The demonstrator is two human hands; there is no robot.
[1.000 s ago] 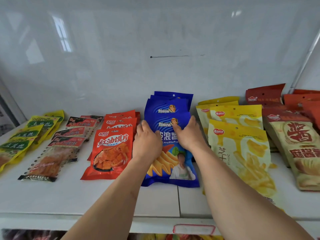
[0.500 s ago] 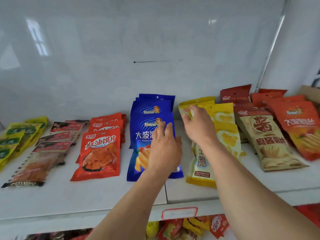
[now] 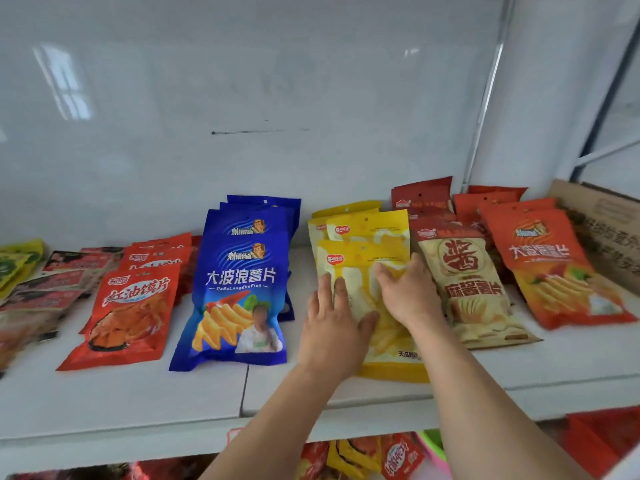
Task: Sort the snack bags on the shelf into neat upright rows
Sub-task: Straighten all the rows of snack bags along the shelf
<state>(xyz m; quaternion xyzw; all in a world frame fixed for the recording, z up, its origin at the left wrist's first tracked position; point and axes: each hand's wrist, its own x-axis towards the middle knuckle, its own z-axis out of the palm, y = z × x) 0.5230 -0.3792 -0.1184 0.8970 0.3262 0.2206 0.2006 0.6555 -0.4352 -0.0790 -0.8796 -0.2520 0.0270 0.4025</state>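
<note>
Rows of snack bags lie overlapped on a white shelf (image 3: 138,393). My left hand (image 3: 334,327) lies flat with straight fingers on the left side of the front yellow bag (image 3: 394,355). My right hand (image 3: 407,292) presses flat on the same bag's right side. More yellow bags (image 3: 370,226) lean behind it. Left of it sits the blue chip bag row (image 3: 242,289), untouched. Further left is a red bag row (image 3: 131,313).
Right of the yellow row lie a cream-and-red bag row (image 3: 474,282) and an orange bag row (image 3: 550,265). A cardboard box (image 3: 609,230) stands at far right. Dark and green bags (image 3: 41,282) lie at far left. A lower shelf (image 3: 363,459) holds more snacks.
Both hands left the blue bag row and moved right onto the front yellow bag. The camera view has swung to the right.
</note>
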